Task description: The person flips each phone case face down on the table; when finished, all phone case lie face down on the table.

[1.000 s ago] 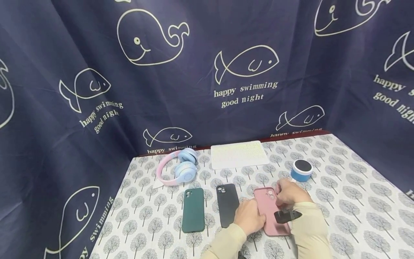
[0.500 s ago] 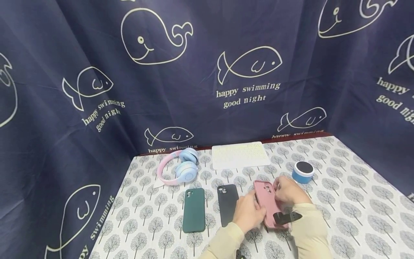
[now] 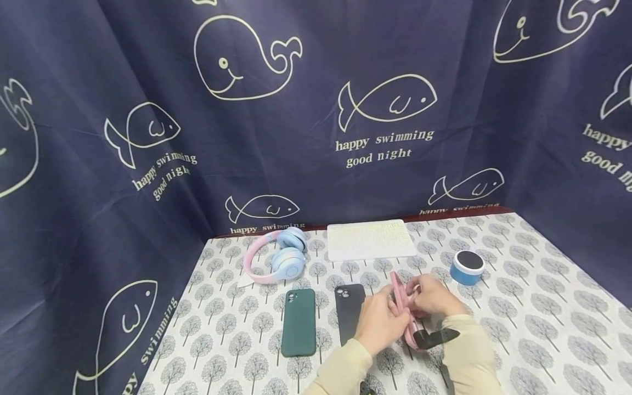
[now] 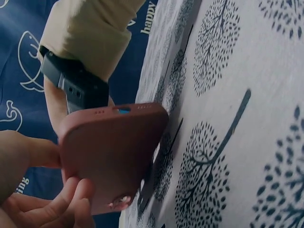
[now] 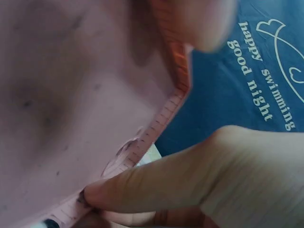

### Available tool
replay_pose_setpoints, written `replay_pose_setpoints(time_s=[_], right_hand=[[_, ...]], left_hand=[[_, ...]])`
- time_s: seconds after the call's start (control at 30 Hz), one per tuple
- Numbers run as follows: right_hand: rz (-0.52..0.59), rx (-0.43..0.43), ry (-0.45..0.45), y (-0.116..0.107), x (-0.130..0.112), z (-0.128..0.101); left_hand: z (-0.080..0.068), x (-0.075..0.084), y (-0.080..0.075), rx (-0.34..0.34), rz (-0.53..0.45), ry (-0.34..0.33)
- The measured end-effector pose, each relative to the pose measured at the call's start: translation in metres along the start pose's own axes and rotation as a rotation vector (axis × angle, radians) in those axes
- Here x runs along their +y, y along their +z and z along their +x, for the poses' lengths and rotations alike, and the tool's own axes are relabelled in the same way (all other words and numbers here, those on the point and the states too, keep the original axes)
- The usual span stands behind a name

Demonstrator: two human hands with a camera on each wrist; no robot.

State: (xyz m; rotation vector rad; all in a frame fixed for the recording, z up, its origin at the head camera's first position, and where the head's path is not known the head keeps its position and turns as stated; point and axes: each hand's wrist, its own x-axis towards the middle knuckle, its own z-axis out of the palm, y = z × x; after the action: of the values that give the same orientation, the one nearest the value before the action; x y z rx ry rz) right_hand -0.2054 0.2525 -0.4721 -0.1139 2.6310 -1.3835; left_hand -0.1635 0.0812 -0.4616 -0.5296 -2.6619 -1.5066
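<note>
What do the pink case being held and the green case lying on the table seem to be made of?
The pink case, held up on edge by both hands, looks like soft matte silicone or rubbery plastic: no glare in the left wrist view, rounded corners, and what may be a lighter, fuzzy lining inside in the right wrist view. The green case has the same dull, even finish, so it is likely similar.

Navy curtains [image 3: 306,164] printed with white whales and fish enclose a tree-patterned tablecloth [image 3: 533,307].

Keyboard [image 3: 371,240] lay at the table's [image 3: 543,329] back edge — headphones [image 3: 276,262] to its left; speaker [image 3: 467,267] to its right | two phone cases [image 3: 298,322] [image 3: 349,311] side by side before the headphones — third case [image 3: 406,307] to their right, on edge between both hands [image 3: 377,328] [image 3: 433,296]
</note>
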Motion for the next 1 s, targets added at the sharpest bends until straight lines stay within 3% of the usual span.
replay_pose_setpoints(time_s=[0.23, 0.5, 0.6, 0.8, 1.0], right_hand=[[0.03, -0.014, -0.024, 0.007, -0.002, 0.003], [-0.067, 0.036, 0.043, 0.012, -0.005, 0.007], [-0.106, 0.046, -0.002, 0.007, -0.01, 0.004], [0.021, -0.022, -0.134, -0.01, -0.032, -0.006], [0.068, -0.056, -0.112, -0.01, -0.039, -0.01]], left_hand=[[0.001, -0.003, 0.004, 0.022, 0.002, 0.047], [0.003, -0.01, 0.004, 0.015, -0.06, 0.054], [0.002, -0.011, 0.004, 0.012, -0.068, 0.052], [0.002, -0.013, 0.007, 0.039, -0.035, 0.059], [0.001, -0.017, 0.01, 0.046, -0.04, 0.077]])
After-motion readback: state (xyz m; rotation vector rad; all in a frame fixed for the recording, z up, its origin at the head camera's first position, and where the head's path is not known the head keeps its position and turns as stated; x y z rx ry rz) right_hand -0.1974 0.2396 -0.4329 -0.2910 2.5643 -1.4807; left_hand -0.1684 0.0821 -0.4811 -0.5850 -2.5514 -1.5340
